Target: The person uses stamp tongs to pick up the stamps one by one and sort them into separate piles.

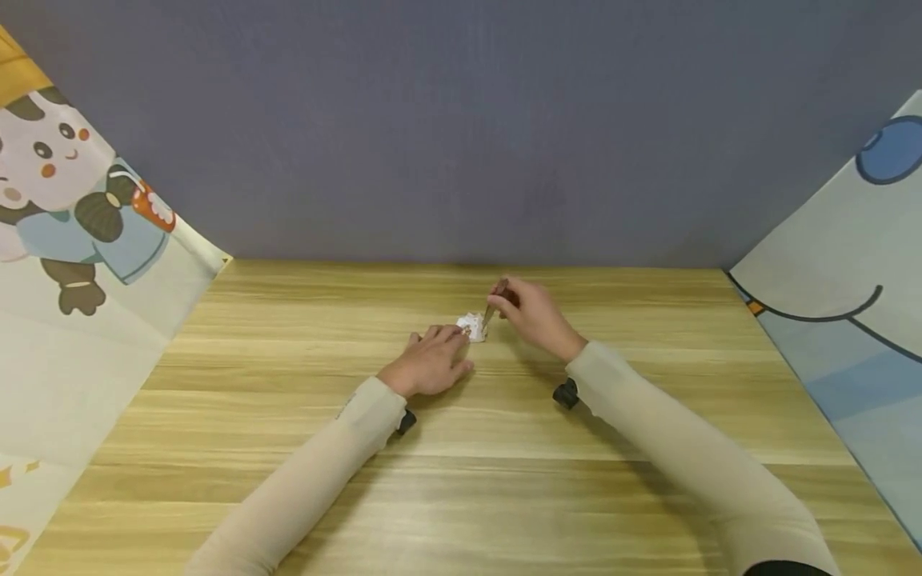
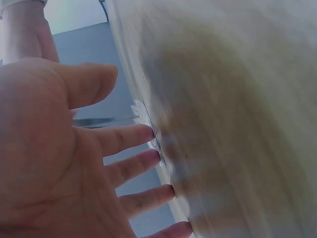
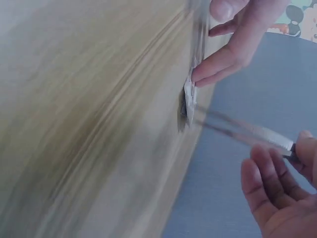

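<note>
A small white flat piece [image 1: 471, 326] with brownish markings lies on the wooden table. My left hand [image 1: 430, 366] reaches in from its left, fingers extended. In the left wrist view its fingertips [image 2: 151, 157] touch the piece and the table beside it. My right hand [image 1: 539, 320] pinches metal tweezers [image 3: 267, 135] between thumb and fingers, the other fingers loosely bent. The tweezers' tips point down at the right edge of the white piece [image 3: 189, 101]. Both prongs stand apart in the right wrist view; whether they touch the piece, I cannot tell.
The wood-grained table [image 1: 475, 496] spreads around both arms. A grey-blue wall [image 1: 461, 136] rises at its back edge. Cartoon-printed panels flank it: the left panel [image 1: 94, 352] and the right panel [image 1: 828, 264].
</note>
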Demonstrator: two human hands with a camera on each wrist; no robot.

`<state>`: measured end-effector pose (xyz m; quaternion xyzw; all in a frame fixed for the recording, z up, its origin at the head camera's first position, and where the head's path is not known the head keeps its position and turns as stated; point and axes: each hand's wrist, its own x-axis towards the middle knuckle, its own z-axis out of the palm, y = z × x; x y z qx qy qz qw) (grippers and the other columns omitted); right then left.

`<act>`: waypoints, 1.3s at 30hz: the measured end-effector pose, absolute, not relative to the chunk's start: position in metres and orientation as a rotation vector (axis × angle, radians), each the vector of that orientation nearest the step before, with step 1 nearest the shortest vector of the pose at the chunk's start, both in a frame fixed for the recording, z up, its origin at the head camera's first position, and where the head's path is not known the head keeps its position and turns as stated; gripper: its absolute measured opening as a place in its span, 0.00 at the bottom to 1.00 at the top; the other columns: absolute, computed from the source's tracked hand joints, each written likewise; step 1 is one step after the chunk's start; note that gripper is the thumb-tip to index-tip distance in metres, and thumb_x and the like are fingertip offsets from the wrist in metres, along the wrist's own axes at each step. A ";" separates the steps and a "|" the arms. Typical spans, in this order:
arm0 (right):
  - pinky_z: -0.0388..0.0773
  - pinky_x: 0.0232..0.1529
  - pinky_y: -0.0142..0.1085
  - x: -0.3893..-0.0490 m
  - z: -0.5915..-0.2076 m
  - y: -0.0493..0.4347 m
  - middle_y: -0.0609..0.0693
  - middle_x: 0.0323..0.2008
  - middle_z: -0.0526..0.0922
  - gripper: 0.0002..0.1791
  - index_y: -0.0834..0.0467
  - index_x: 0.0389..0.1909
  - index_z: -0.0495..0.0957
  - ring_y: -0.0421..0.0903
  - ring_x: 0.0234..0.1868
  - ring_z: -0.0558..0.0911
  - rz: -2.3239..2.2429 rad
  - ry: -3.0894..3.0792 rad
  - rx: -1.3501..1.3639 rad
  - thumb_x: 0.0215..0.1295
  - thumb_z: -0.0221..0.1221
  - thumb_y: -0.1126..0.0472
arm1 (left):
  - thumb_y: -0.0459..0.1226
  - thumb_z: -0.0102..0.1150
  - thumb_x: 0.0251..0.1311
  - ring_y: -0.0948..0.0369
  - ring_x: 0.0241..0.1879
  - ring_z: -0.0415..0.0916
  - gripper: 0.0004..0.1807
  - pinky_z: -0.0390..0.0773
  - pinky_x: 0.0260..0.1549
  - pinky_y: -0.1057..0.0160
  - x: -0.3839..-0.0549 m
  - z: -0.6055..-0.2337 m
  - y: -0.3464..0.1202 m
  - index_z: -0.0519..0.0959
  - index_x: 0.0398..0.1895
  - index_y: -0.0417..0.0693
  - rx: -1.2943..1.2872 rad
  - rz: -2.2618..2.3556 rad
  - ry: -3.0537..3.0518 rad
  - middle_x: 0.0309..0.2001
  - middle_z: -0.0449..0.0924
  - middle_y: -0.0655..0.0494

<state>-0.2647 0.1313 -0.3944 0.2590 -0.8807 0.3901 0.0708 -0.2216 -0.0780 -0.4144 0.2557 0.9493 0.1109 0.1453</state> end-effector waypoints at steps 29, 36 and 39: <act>0.78 0.30 0.35 -0.284 -0.406 0.110 0.48 0.27 0.82 0.05 0.58 0.33 0.79 0.44 0.28 0.82 1.245 -2.685 0.666 0.63 0.61 0.61 | 0.55 0.42 0.69 0.52 0.70 0.46 0.34 0.51 0.60 0.40 -0.217 -0.417 -0.084 0.57 0.73 0.50 0.797 0.263 2.718 0.72 0.49 0.51; 0.78 0.28 0.35 -0.285 -0.410 0.109 0.50 0.27 0.82 0.03 0.59 0.33 0.79 0.48 0.29 0.83 1.247 -2.691 0.615 0.63 0.62 0.63 | 0.55 0.42 0.69 0.52 0.70 0.44 0.34 0.50 0.61 0.40 -0.217 -0.417 -0.083 0.56 0.73 0.50 0.795 0.249 2.710 0.72 0.48 0.51; 0.79 0.27 0.35 -0.284 -0.410 0.108 0.51 0.27 0.82 0.03 0.60 0.33 0.78 0.50 0.29 0.83 1.308 -2.684 0.599 0.63 0.61 0.63 | 0.55 0.41 0.69 0.52 0.70 0.44 0.33 0.50 0.61 0.40 -0.217 -0.418 -0.084 0.56 0.73 0.51 0.791 0.242 2.714 0.72 0.48 0.52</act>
